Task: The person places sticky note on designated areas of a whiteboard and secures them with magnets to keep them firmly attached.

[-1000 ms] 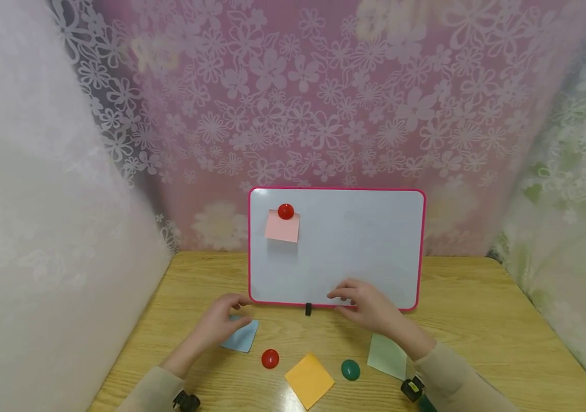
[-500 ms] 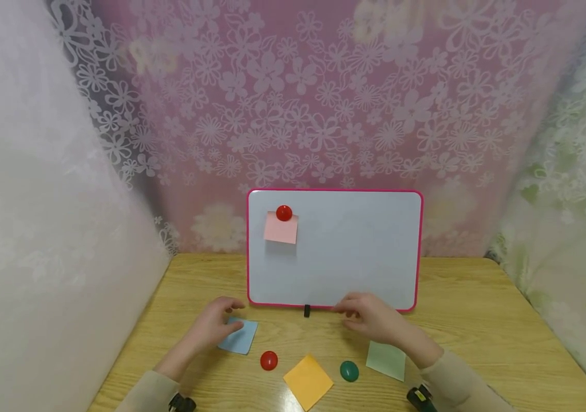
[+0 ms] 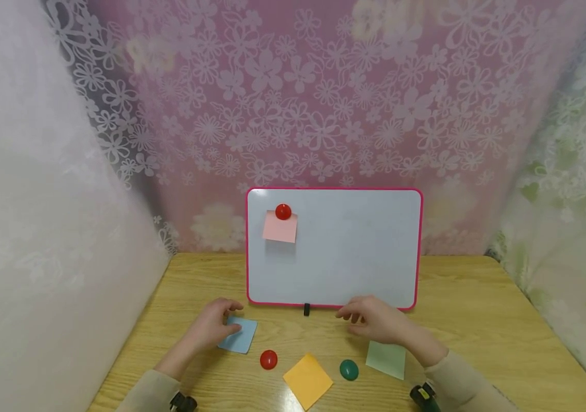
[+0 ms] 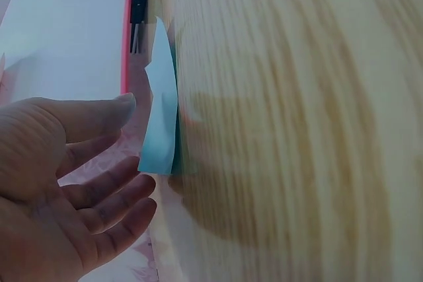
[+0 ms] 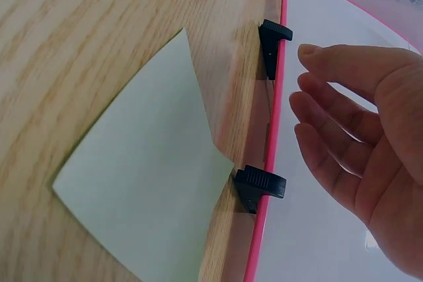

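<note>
My left hand (image 3: 214,324) is near the blue sticky note (image 3: 241,336), fingers loosely bent and holding nothing. In the left wrist view that blue note (image 4: 162,110) stands curled up off the wood, just past the fingertips. With relaxed fingers and nothing in them, my right hand (image 3: 375,320) hovers by the lower edge of the whiteboard (image 3: 355,246). A pale green sticky note (image 3: 387,360) lies below that wrist, partly covered by it. High on the board's left side, a red round magnet (image 3: 283,212) pins a pink sticky note (image 3: 280,230).
On the wooden table (image 3: 458,320) lie a second red magnet (image 3: 269,360), an orange sticky note (image 3: 308,381) and a green magnet (image 3: 349,369). Black clips (image 5: 261,183) support the pink-framed board's lower edge. Flowered curtains (image 3: 293,114) stand behind and on both sides.
My right hand has drawn back from in front of the board, down and slightly right. The left hand has shifted slightly left. The notes and magnets stay in place.
</note>
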A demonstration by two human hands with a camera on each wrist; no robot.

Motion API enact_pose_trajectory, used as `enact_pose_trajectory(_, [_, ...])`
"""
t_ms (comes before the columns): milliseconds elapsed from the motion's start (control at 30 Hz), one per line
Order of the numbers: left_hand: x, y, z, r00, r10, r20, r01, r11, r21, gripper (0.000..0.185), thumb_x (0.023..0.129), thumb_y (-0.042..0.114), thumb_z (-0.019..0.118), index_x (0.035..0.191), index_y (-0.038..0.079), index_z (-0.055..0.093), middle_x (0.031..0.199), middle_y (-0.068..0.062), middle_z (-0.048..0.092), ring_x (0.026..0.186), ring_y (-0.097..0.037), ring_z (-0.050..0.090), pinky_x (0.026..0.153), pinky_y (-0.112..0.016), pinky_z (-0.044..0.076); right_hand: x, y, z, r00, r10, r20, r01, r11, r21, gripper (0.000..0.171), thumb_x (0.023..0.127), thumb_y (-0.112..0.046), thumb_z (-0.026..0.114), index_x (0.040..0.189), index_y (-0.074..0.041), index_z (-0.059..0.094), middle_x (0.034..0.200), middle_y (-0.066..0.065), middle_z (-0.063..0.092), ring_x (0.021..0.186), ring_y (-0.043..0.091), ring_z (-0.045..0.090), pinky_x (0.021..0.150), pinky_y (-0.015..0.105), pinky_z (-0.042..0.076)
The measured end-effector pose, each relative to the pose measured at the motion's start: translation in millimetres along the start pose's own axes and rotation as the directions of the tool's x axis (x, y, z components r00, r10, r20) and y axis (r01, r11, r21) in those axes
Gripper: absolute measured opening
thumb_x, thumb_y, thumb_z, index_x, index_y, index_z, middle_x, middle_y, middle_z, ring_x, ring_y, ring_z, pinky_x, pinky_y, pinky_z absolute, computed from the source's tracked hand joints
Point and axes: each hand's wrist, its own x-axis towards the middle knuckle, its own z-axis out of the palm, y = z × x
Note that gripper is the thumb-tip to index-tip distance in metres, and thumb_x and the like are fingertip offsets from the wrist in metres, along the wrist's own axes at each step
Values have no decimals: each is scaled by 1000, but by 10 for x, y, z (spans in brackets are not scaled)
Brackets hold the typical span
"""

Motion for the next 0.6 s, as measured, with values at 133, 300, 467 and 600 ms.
enact_pose_trajectory(133, [4, -1, 11, 1000, -7, 6, 7, 1000, 9, 37, 85, 5, 90, 119, 4, 76, 113, -6, 72, 96, -23, 63, 85, -44, 55, -12, 3, -18, 1000, 7, -2, -7, 1000, -2, 27, 91, -1, 81, 118, -3, 79, 104, 7, 77, 89, 18, 72, 74, 30, 60])
enact_pose_trajectory(300, [6, -8, 16, 1000, -16, 13, 16, 1000, 12, 37, 85, 4, 90, 119, 4, 76, 112, -5, 73, 95, -22, 62, 84, -43, 54, -37, -2, -37, 1000, 3, -3, -3, 1000, 2, 27, 92, -1, 80, 118, -4, 79, 103, 6, 77, 88, 19, 72, 74, 30, 59])
enact_pose_trajectory(467, [12, -12, 27, 1000, -25, 7, 24, 1000, 14, 37, 84, 4, 90, 118, 4, 76, 110, -4, 72, 93, -21, 61, 83, -42, 54, -63, -7, -49, 999, 32, 43, -33, 999, 25, 25, 93, -3, 79, 119, -6, 79, 107, 5, 77, 89, 16, 71, 76, 30, 59])
enact_pose_trajectory(600, [27, -17, 44, 999, -35, 1, 35, 999, 21, 37, 83, 3, 90, 118, 5, 76, 107, -3, 72, 91, -20, 59, 82, -41, 53, -77, -15, -45, 994, 58, 96, -64, 996, 61, 26, 93, -4, 79, 119, -8, 79, 110, 3, 77, 91, 8, 68, 78, 30, 60])
